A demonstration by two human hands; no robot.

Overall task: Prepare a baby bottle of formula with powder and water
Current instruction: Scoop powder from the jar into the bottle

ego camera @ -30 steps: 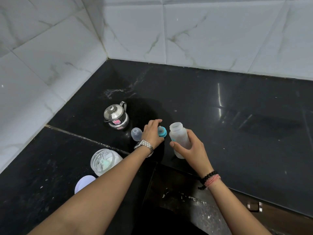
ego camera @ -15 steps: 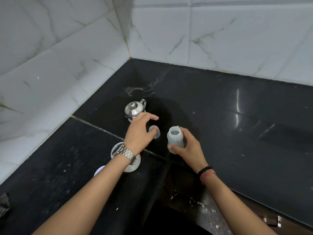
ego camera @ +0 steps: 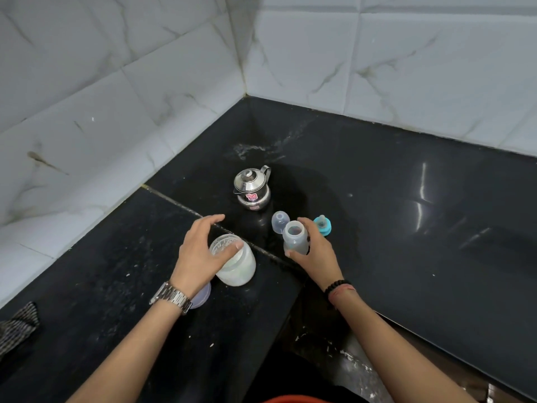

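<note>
right hand [ego camera: 315, 251] wraps the translucent plastic baby bottle [ego camera: 295, 238], which stands upright on the black stone table [ego camera: 406, 228], long axis vertical, open mouth up. left hand [ego camera: 200, 254] is spread wide over the clear open jar of white powder [ego camera: 235, 264], thumb across its rim, fingers straight, nothing gripped. jar upright, mouth up, just left of the bottle. clear dome cap [ego camera: 280, 222] and teal nipple ring [ego camera: 322, 226] lie just behind the bottle, nipple pointing up. small steel kettle [ego camera: 252, 188] behind those, handle to the right. pale round lid [ego camera: 200, 296] partly hidden under the left wrist.
</note>
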